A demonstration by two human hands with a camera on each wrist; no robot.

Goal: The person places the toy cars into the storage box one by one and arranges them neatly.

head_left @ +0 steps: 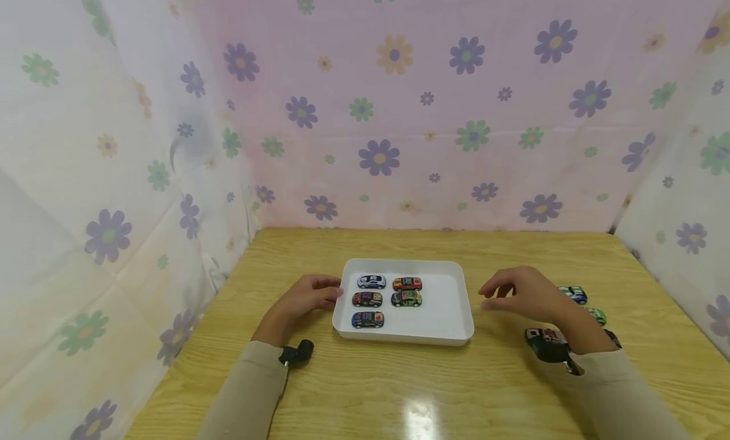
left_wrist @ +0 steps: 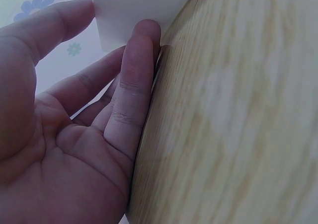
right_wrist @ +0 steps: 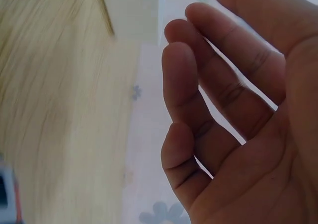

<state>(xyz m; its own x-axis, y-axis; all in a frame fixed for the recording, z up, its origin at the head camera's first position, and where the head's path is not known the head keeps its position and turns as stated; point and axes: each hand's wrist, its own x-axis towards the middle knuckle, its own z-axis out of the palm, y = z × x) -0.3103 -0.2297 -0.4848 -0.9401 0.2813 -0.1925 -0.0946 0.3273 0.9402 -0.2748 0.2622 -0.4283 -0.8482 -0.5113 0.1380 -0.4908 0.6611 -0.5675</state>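
A: Head view first: where are the cars?
B: Five toy cars point(head_left: 407, 298) sit inside the white tray point(head_left: 405, 338) in front of you, three in a column at its left and two in a column beside them. More cars point(head_left: 573, 293) lie on the wooden table point(head_left: 353, 389) to your right.

A: And what stands in the way?
B: Your right forearm point(head_left: 590, 329) covers part of that outer group, so you cannot count it surely. Your right hand point(head_left: 519, 293) hangs between group and tray. Flowered cloth point(head_left: 416, 186) walls the table's back and both sides.

A: The left wrist view?
B: Your left hand point(left_wrist: 84, 129) rests its fingertips against the tray's wall at a corner, thumb and fingers spread rather than pinching.

A: The right wrist view?
B: Your right fingers point(right_wrist: 180, 75) curve loosely, apart from the tray's corner. A blurred object point(right_wrist: 7, 194) pokes in at lower left, too cut off for you to identify.
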